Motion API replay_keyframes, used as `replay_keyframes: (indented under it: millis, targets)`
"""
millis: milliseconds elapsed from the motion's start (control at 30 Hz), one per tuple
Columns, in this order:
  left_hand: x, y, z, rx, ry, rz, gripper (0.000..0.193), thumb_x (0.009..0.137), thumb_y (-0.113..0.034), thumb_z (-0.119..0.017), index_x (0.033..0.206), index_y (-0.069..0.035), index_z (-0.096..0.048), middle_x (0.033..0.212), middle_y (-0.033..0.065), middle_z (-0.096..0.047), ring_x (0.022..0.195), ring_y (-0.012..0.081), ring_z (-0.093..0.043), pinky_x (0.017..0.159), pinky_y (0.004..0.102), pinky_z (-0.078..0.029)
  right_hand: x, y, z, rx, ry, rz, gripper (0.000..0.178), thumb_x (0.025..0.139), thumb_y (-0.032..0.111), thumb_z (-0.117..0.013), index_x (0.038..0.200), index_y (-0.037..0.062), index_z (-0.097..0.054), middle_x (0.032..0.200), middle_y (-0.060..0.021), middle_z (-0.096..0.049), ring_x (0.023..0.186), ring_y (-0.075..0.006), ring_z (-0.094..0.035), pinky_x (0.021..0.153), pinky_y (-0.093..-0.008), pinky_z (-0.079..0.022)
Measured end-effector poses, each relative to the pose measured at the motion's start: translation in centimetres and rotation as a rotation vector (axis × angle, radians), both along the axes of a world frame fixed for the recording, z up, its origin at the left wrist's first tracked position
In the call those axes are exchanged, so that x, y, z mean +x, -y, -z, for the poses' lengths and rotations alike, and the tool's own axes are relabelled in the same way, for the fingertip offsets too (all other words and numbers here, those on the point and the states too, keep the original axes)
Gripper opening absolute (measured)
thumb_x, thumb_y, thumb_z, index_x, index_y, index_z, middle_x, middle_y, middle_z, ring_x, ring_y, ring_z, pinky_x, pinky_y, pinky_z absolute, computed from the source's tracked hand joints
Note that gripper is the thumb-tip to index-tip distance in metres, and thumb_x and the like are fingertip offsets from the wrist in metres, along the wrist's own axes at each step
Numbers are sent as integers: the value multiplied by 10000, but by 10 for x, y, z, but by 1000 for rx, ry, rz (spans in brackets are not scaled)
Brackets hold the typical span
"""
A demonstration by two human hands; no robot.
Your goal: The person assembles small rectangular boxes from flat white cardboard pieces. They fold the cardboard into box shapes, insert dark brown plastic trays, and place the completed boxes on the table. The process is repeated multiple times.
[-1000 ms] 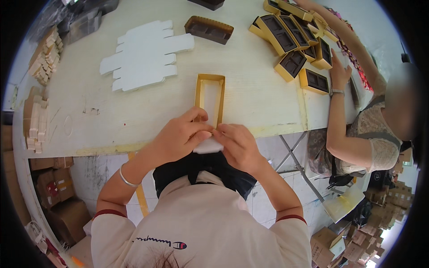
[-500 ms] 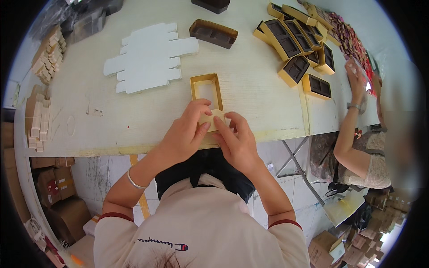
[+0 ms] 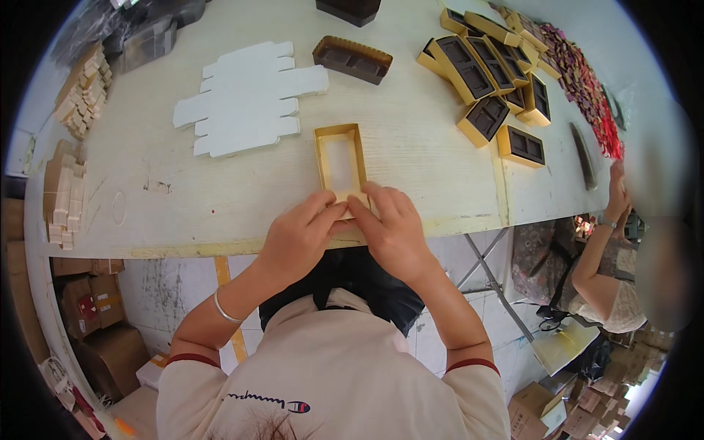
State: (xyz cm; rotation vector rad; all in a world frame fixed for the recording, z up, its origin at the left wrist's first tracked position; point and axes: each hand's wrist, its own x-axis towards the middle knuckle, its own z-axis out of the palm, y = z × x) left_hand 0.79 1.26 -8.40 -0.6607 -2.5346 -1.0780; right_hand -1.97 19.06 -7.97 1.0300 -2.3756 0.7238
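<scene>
A gold cardboard box (image 3: 360,155), long and rectangular with upright walls, lies open-topped in front of me near the table's front edge. My left hand (image 3: 302,229) and my right hand (image 3: 392,226) meet at its near end. Both are closed on that end wall, thumbs and fingers pinching the folded cardboard from inside and outside. My fingers partly cover the near end, so the exact fold there is hidden. Beyond the box sits a dark brown plastic insert tray (image 3: 353,59). To its left lies a stack of flat white box blanks (image 3: 242,99).
Gold boxes with dark inserts (image 3: 524,147) are heaped at the right. Folded cardboard pieces (image 3: 66,192) stand along the left edge, and clear plastic containers (image 3: 149,45) at the back left. A co-worker's arm (image 3: 600,246) is at the right, near red material (image 3: 607,130).
The box's near flap, flat toward me before, is now folded up at the end. My hands have closed in around it. The co-worker's hands have moved down and right, away from the red material.
</scene>
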Motion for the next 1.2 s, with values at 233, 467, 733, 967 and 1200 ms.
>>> replay_keyframes:
  millis: [233, 467, 733, 967, 1200]
  targets:
    - [-7, 6, -14, -245, 163, 76, 173, 717, 77, -588, 868, -8, -590, 827, 110, -562, 667, 309, -596, 550, 374, -483, -12, 4, -20, 257, 509, -57, 127, 730, 47, -654, 806, 33, -554, 826, -112, -506, 783, -285, -572, 629, -383, -467]
    - [-9, 8, -24, -328, 254, 105, 167, 689, 78, -589, 837, 0, -580, 826, 134, -580, 688, 332, -612, 581, 403, -500, -5, 2, -17, 306, 121, -135, 94, 790, 21, -625, 848, 37, -552, 791, -103, -507, 639, -327, -552, 559, -400, -457]
    - [-21, 14, -35, -377, 441, 206, 210, 788, -108, -679, 975, -27, -628, 905, 112, -621, 794, 328, -604, 685, 406, -499, -21, 0, -24, 355, 481, -220, 110, 782, -8, -603, 868, 50, -564, 834, -90, -551, 711, -323, -587, 582, -399, -472]
    - [-100, 29, -45, -271, -54, 297, 398, 747, -149, -714, 1122, -71, -605, 1090, 68, -618, 971, 282, -569, 829, 383, -480, -23, -6, -26, 382, 420, -282, 213, 702, -63, -584, 881, 51, -590, 858, -101, -560, 801, -303, -613, 675, -395, -497]
    - [-122, 21, -32, -388, 341, 152, 152, 782, -58, -625, 933, -65, -642, 922, 93, -606, 874, 294, -594, 759, 381, -482, -17, -10, -31, 467, 359, -270, 242, 685, -73, -596, 888, 60, -598, 883, -79, -554, 841, -256, -588, 714, -347, -457]
